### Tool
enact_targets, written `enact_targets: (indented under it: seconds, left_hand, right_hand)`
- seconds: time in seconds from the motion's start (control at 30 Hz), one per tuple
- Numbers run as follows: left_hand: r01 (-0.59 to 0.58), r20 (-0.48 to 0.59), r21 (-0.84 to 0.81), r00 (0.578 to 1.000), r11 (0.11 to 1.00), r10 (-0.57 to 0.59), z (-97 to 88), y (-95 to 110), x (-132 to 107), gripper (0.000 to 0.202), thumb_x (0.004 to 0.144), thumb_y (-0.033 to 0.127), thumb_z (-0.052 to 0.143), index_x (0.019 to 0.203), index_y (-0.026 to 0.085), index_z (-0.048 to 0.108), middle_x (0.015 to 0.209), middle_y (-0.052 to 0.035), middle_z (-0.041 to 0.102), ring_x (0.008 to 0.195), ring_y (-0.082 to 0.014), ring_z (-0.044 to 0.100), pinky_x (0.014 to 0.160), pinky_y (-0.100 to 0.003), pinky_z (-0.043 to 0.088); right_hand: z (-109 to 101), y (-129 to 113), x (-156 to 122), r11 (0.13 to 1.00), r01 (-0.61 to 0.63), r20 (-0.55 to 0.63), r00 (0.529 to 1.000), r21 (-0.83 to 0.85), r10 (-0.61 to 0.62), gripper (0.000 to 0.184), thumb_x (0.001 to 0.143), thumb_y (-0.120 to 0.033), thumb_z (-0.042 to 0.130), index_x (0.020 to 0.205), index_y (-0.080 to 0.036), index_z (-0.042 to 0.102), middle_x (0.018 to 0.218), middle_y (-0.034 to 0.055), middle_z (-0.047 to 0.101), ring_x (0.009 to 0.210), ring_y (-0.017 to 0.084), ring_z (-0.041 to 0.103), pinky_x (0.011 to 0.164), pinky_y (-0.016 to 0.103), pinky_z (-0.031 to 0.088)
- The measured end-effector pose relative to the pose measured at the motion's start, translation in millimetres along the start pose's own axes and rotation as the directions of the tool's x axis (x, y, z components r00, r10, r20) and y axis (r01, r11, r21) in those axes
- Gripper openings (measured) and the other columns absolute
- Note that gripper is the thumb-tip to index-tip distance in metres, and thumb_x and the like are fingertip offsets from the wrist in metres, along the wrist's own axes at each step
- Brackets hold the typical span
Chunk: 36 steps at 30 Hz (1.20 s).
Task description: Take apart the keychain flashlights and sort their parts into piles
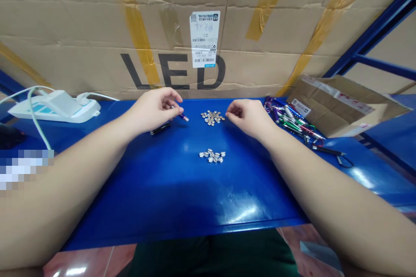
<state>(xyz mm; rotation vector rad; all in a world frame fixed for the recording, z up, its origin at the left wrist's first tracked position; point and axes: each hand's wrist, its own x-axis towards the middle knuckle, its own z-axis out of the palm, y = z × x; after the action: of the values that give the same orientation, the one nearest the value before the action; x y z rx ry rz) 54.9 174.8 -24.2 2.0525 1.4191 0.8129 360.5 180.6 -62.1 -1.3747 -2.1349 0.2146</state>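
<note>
My left hand (156, 108) is curled over a small purple pen-like flashlight (182, 116), fingers pinching its body above the blue shelf (182, 190). A black slim tube (160, 128) lies just under that hand. My right hand (248, 114) has its fingers pinched together at the right edge of a far heap of small silver button cells (212, 117); what it pinches is too small to make out. A second, smaller heap of button cells (212, 156) lies nearer to me, between my forearms.
A pile of coloured mini flashlights with cords (295, 123) lies at the right beside an open cardboard box (338, 104). A white power strip with cables (56, 106) sits at the left. A big cardboard carton marked LED (182, 30) closes off the back.
</note>
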Motion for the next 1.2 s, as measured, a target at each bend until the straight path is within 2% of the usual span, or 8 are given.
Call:
enact_targets:
  seconds: [0.1,0.2,0.5,0.63,0.73,0.87,1.0,1.2]
  left_hand:
    - [0.103,0.297,0.129,0.945,0.986,-0.138,-25.0,0.0,1.0,0.028,0.071,0.039,0.076,0.094,0.025,0.071,0.086,-0.0058,0.079,0.074,-0.0243,0.073,0.064,-0.035,0.057]
    - [0.11,0.41,0.259,0.887,0.96,-0.212,-39.3,1.5,-1.5,0.02,0.069,0.036,0.073,0.087,0.027,0.071,0.077,-0.0026,0.078,0.067,-0.0234,0.072,0.061,-0.034,0.054]
    - [-0.018,0.329,0.508,0.928,0.861,-0.175,-32.3,4.2,-10.3,0.011,0.071,0.035,0.07,0.079,0.027,0.067,0.065,0.0029,0.071,0.053,-0.0194,0.065,0.056,-0.03,0.041]
    - [-0.056,0.301,0.594,0.94,0.802,-0.158,-19.6,4.9,-14.6,0.013,0.07,0.033,0.074,0.081,0.029,0.068,0.064,0.0032,0.069,0.053,-0.0199,0.062,0.056,-0.031,0.037]
    - [-0.099,0.285,0.663,0.95,0.742,-0.129,-10.9,3.8,-17.1,0.013,0.07,0.031,0.075,0.08,0.028,0.068,0.069,0.001,0.07,0.059,-0.0219,0.062,0.056,-0.031,0.036]
    - [-0.136,0.265,0.719,0.96,0.682,-0.088,-5.8,-2.6,-17.6,0.012,0.071,0.029,0.074,0.081,0.027,0.067,0.07,-0.0004,0.069,0.058,-0.0218,0.059,0.054,-0.031,0.032]
    - [-0.165,0.261,0.721,0.964,0.673,-0.044,-8.2,-11.6,-13.2,0.012,0.073,0.035,0.073,0.08,0.027,0.067,0.075,-0.0028,0.07,0.064,-0.0236,0.061,0.056,-0.032,0.033]
    - [-0.163,0.245,0.68,0.969,0.715,-0.012,-19.8,-24.4,-2.3,0.03,0.067,0.049,0.079,0.086,0.028,0.072,0.082,-0.0058,0.071,0.071,-0.0261,0.064,0.058,-0.032,0.038]
  right_hand:
    - [-6.4,-0.8,-3.0,0.999,-0.031,0.03,0.999,-0.006,0.031,0.005,0.083,-0.017,0.068,0.081,-0.019,0.071,0.078,0.0026,0.076,0.071,0.019,0.07,0.071,0.03,0.051]
    - [-9.4,-5.5,-5.4,0.999,-0.039,0.085,0.996,-0.011,0.04,0.006,0.083,-0.015,0.068,0.083,-0.019,0.073,0.08,0.0032,0.077,0.073,0.019,0.07,0.07,0.029,0.05]
    - [-10.9,-9.4,-7.6,0.998,0.014,0.167,0.986,-0.053,-0.005,0.007,0.087,-0.021,0.068,0.086,-0.019,0.074,0.087,0.0052,0.078,0.078,0.02,0.069,0.073,0.03,0.049]
    - [-27.7,-3.6,-7.8,0.996,0.042,0.304,0.953,-0.074,-0.017,0.008,0.088,-0.025,0.069,0.091,-0.02,0.075,0.092,0.0042,0.079,0.078,0.019,0.069,0.072,0.03,0.049]
    - [-52.6,9.8,-8.5,0.988,-0.048,0.368,0.925,-0.145,0.099,0.011,0.086,-0.028,0.072,0.094,-0.021,0.076,0.089,0.0024,0.078,0.076,0.019,0.069,0.07,0.03,0.049]
    - [-90.3,35.8,-11.4,0.934,-0.251,0.198,0.932,-0.253,0.304,0.012,0.087,-0.028,0.071,0.096,-0.022,0.076,0.085,0.0028,0.077,0.075,0.02,0.068,0.07,0.032,0.049]
    - [-118.7,56.3,-17.5,0.869,-0.393,0.13,0.886,-0.301,0.446,0.01,0.091,-0.029,0.072,0.094,-0.021,0.077,0.089,0.0074,0.078,0.076,0.021,0.068,0.073,0.035,0.049]
    - [-119.1,85.0,-19.7,0.791,-0.504,0.11,0.815,-0.347,0.568,0.015,0.092,-0.03,0.07,0.085,-0.019,0.078,0.086,0.0118,0.078,0.076,0.023,0.068,0.076,0.039,0.049]
